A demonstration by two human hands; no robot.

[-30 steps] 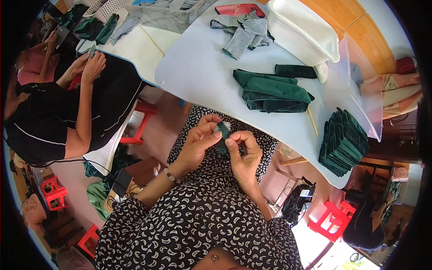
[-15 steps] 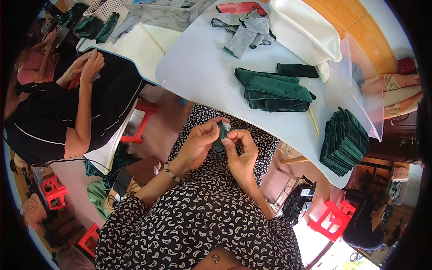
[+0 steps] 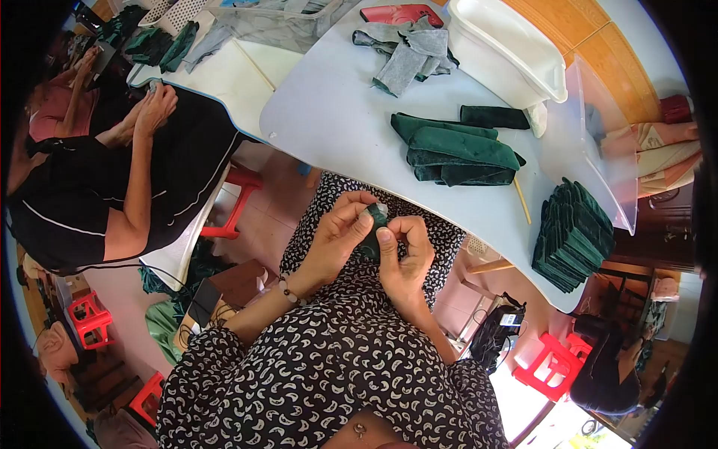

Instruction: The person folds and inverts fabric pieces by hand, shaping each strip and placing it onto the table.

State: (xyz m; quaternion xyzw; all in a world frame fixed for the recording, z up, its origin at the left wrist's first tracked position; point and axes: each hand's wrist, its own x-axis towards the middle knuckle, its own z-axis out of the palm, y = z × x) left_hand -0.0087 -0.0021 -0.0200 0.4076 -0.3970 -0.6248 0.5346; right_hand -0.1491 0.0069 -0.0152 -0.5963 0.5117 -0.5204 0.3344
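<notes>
Between my two hands, above my lap, is a small piece of dark green velvet fabric (image 3: 372,238) with a pale grey underside showing at its top. My left hand (image 3: 340,236) pinches it from the left, thumb on its upper part. From the right, my right hand (image 3: 404,258) grips it between thumb and bent fingers. Part of the fabric is hidden behind my fingers. On the table ahead lie a loose pile of green velvet pieces (image 3: 460,153) and a neat stack of green velvet pieces (image 3: 573,236).
Grey-backed scraps (image 3: 415,56) lie near a white plastic tub (image 3: 508,52) on the pale table (image 3: 329,112). A yellow stick (image 3: 522,200) rests by the velvet pile. At left, a person in black (image 3: 120,187) works with their hands. Red stools (image 3: 552,367) stand on the floor.
My hands have shifted slightly right with the fabric, and its top edge is turned differently between my thumbs. The neighbouring person's hands have moved a little.
</notes>
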